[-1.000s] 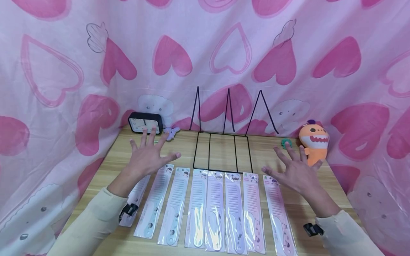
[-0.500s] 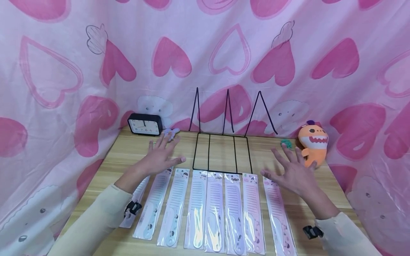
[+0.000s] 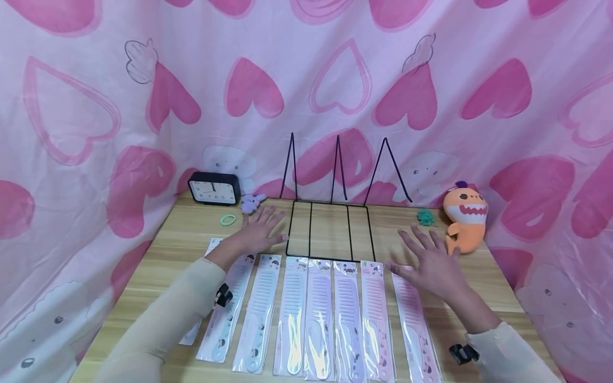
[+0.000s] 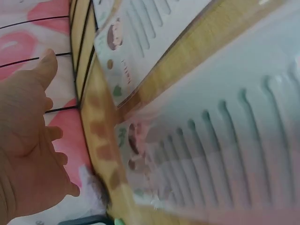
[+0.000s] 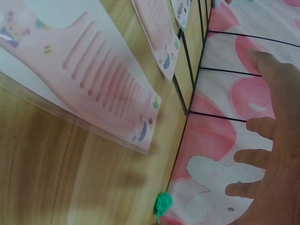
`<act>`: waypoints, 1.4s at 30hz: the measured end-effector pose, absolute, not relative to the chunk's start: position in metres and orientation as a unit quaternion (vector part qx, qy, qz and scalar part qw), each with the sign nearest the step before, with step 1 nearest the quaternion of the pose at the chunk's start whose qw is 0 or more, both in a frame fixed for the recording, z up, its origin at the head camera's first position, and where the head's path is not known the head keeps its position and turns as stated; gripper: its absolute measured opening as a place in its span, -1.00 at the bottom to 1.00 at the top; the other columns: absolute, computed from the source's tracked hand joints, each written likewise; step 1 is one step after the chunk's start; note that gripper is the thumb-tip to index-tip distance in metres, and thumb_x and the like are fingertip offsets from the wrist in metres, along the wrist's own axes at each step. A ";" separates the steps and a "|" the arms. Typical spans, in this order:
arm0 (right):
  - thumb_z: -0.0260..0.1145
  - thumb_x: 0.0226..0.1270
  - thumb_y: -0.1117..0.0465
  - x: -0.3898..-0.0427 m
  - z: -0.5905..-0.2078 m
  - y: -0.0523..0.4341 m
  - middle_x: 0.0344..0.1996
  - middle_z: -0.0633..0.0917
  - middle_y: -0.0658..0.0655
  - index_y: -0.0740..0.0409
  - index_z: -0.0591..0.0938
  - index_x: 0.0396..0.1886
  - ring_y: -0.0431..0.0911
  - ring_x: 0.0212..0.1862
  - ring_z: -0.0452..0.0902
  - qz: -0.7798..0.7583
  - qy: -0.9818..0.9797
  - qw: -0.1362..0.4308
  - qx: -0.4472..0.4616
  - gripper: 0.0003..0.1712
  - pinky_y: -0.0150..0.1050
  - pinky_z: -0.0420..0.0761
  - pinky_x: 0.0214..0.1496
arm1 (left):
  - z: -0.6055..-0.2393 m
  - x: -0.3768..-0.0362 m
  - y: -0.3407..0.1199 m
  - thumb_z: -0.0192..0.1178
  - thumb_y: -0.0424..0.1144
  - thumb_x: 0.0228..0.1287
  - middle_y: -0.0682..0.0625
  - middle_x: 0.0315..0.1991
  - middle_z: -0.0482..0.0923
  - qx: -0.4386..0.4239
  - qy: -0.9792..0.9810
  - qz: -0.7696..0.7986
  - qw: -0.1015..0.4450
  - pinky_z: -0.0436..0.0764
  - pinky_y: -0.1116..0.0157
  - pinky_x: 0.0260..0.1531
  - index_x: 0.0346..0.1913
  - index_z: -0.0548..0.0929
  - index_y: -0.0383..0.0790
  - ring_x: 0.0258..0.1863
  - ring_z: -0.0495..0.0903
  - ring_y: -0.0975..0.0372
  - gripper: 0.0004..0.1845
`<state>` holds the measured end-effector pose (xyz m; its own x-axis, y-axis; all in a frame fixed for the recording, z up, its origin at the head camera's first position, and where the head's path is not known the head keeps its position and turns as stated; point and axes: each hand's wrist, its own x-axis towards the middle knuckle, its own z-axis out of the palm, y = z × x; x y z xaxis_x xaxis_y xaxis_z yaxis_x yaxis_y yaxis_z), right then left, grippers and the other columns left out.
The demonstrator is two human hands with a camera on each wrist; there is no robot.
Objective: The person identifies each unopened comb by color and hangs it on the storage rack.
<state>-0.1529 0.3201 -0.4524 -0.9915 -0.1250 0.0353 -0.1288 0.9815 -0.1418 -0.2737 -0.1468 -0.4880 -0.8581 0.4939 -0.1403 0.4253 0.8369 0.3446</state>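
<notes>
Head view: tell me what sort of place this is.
Probably a staged tabletop set or small display corner: a pink heart-printed cloth backdrop hangs around the back and sides of a pale wood-grain table, where plastic-wrapped, long pastel combs lie in a row.

Clock [image 3: 213,189]: dial numerals 8, 7, 6, 5, 4. Comb packets [image 3: 319,319]: lettering too blurred.

Combs [image 3: 347,308] before rack [image 3: 310,230] on table [image 3: 493,290]; clock [image 3: 213,190] left, plush [image 3: 467,219] right.
</notes>
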 end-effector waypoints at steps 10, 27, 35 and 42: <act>0.46 0.42 -0.42 -0.149 -0.463 0.317 0.72 0.32 0.36 -0.07 0.30 0.79 0.58 0.61 0.24 0.092 -0.992 -0.010 0.086 0.12 0.78 0.19 0.51 | -0.498 -0.287 -0.119 -0.07 0.26 0.77 -0.30 0.85 -0.20 0.247 0.946 0.149 0.150 -0.26 -0.59 0.65 0.84 0.00 -0.05 0.81 -0.30 -0.37 -0.16; 0.64 0.36 0.10 -0.154 -0.492 0.352 0.22 0.66 0.43 0.24 0.60 0.54 0.24 0.08 0.60 0.154 -0.982 -0.080 0.071 -0.19 0.29 0.78 0.12 | -0.545 -0.322 -0.114 -0.01 0.41 0.66 -0.08 0.87 -0.38 0.233 0.939 0.160 0.195 -0.39 -0.43 0.73 0.85 -0.13 0.01 0.83 -0.46 -0.19 0.00; 0.66 0.32 0.19 -0.158 -0.499 0.363 -0.02 0.63 0.26 0.25 0.74 0.31 0.06 -0.09 0.46 0.180 -0.978 -0.083 0.061 -0.41 -0.16 0.55 -0.16 | -0.539 -0.322 -0.118 -0.04 0.44 0.66 -0.10 0.87 -0.40 0.244 0.934 0.165 0.202 -0.41 -0.38 0.75 0.84 -0.19 -0.10 0.84 -0.46 -0.17 0.05; 0.64 0.32 0.27 -0.158 -0.500 0.359 -0.05 0.66 0.23 0.26 0.68 0.18 0.04 -0.08 0.54 0.209 -0.973 -0.091 0.037 -0.51 -0.09 0.71 -0.06 | -0.534 -0.321 -0.123 0.03 0.44 0.62 -0.04 0.88 -0.39 0.246 0.927 0.182 0.215 -0.41 -0.38 0.75 0.85 -0.14 -0.02 0.84 -0.44 -0.16 0.05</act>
